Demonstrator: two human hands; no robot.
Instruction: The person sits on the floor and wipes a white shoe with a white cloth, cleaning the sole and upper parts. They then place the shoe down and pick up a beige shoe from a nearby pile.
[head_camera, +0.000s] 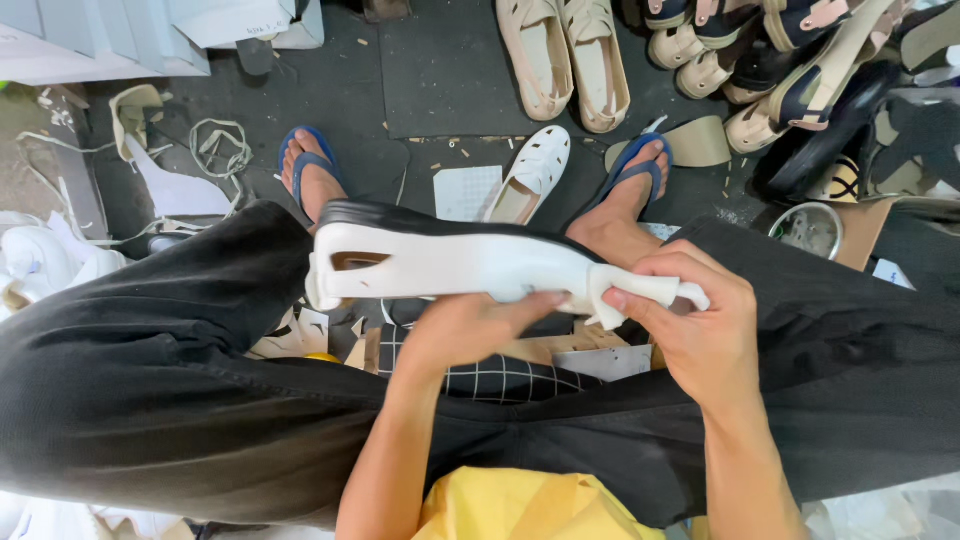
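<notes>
The right hand (700, 335) pinches the white strap (640, 290) at the heel end of a white sandal (450, 265) lying across the knees, the left hand (470, 325) grips underneath, the strap apparently not yet fastened, finished sandals (565, 60) on the floor (350, 90).

one white sandal (480, 262) held, two hands (470, 330)

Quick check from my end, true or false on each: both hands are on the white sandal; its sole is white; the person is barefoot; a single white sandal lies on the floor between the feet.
1. Both hands hold the white sandal: true, left hand underneath, right hand pinching its strap end.
2. Its sole is white: false, the sole edge is black.
3. The person is barefoot: false, blue flip-flops are on both feet.
4. A white perforated sandal lies on the floor between the feet: true.
</notes>
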